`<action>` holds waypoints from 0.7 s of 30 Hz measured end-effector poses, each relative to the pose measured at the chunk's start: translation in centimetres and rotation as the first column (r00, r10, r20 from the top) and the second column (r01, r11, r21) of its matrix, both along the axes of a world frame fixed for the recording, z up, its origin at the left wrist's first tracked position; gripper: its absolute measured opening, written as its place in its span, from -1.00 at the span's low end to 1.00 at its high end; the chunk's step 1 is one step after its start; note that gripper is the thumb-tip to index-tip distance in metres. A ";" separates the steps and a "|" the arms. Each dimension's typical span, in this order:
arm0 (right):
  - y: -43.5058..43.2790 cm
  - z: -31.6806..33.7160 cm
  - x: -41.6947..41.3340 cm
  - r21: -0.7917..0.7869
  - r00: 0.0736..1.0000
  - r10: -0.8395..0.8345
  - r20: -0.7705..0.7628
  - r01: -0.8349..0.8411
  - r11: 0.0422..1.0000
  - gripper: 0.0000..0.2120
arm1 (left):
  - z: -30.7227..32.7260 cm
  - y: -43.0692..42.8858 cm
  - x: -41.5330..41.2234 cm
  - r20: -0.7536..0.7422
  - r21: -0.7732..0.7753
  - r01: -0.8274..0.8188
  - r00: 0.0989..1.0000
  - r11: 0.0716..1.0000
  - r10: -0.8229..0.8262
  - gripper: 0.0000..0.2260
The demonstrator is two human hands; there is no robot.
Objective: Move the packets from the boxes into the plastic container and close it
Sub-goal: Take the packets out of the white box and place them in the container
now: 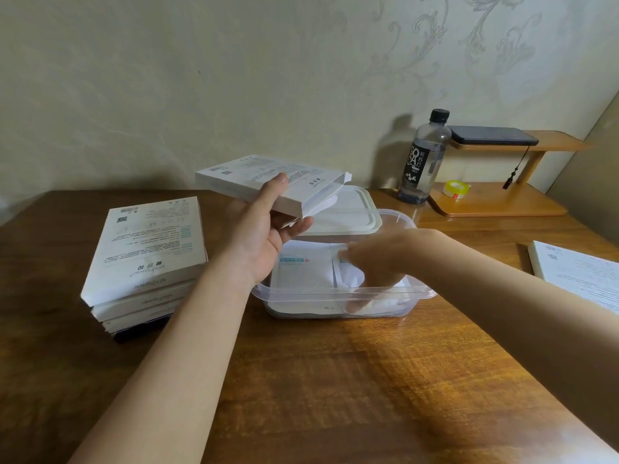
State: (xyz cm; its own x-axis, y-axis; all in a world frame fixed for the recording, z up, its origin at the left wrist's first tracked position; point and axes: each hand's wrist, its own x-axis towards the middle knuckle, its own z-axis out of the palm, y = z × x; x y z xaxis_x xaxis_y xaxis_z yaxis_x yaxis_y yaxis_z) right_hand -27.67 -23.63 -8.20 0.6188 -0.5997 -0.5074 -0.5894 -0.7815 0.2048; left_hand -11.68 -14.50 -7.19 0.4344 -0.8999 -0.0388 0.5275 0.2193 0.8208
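The left hand's thumb lies flat on top of a box and its fingers curl under the near edge. They are clamped on it, holding it tilted in the air above the far left corner of the container. The right hand is down inside the container over the packets. It is blurred, so I cannot tell whether its fingers pinch a packet or only press on one.

The step in hand looks like emptying this box and laying its packets in. To do it well, keep the box's open end over the container so that anything sliding out lands inside. Lay each packet flat and square to the walls, then press the pile down under the rim — otherwise the lid may not seat.

The container is clear and stands on the table in front of the person. It holds white packets lying flat, at least two side by side on top, and the pile sits below the rim. The white lid lies just behind it, not yet on. The held box shows something white at its open end — a flap or a packet, I cannot tell. A stack of boxes stands to the left and a spare box lies at the right edge. Whether these still hold packets is hidden.
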 end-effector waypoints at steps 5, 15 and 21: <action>-0.6 1.6 -1.1 -0.001 0.998 -0.061 -0.028 0.061 0.998 -0.15 | 0.0 -0.1 -0.1 0.000 0.000 0.002 1.000 1.000 -0.002 -0.88; 0.2 1.6 -1.3 -0.082 0.982 -0.049 -0.185 0.034 0.996 -0.23 | 0.0 0.0 -0.1 0.016 -0.009 0.003 1.000 1.000 -0.003 -0.89; 0.8 1.7 -0.6 -0.122 0.973 -0.060 -0.225 0.033 0.992 -0.40 | 0.0 0.0 0.0 0.008 -0.013 0.008 1.000 1.000 -0.008 -0.90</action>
